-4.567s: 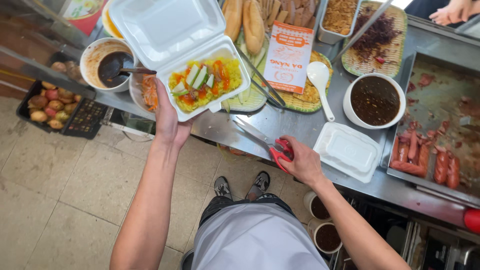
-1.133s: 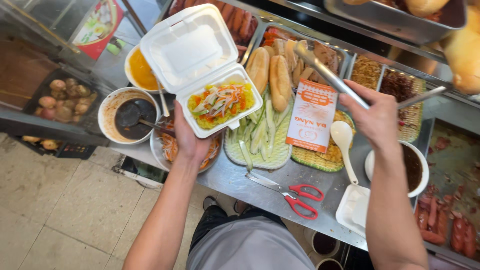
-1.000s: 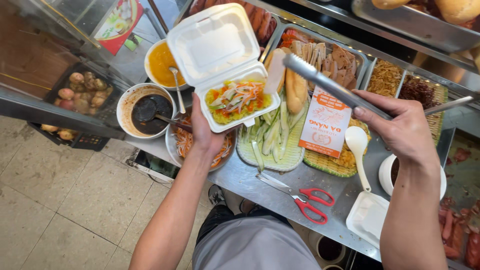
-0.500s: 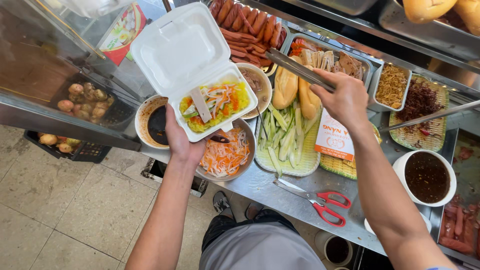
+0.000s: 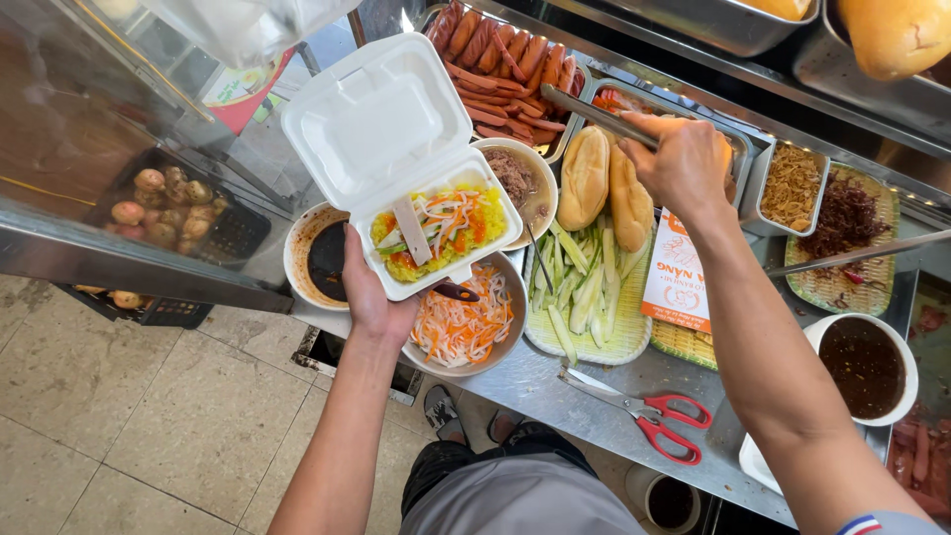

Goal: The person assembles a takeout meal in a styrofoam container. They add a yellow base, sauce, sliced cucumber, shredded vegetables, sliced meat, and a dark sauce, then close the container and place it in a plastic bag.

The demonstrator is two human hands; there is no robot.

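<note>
My left hand (image 5: 371, 297) cups the underside of an open white foam box (image 5: 416, 188), fingers closed around its base, and holds it above the counter's near left edge; its lid stands tilted up toward the back, and the lower half carries yellow rice with shredded carrot and pale strips on top. My right hand (image 5: 684, 163) is clamped around a pair of metal tongs (image 5: 594, 114), which point left over the trays at the back of the steel counter (image 5: 594, 381). Directly below the box sit a metal bowl of pickled carrot and radish (image 5: 466, 322), a white bowl of dark sauce (image 5: 317, 258) at the left edge and a bowl of minced meat (image 5: 520, 183) just behind. Two bread rolls (image 5: 604, 183) and cucumber sticks (image 5: 584, 287) lie on a woven plate under my right wrist. Sausages (image 5: 495, 59) fill the back tray. Red-handled scissors (image 5: 644, 411) lie near the front edge, beside my right forearm.
</note>
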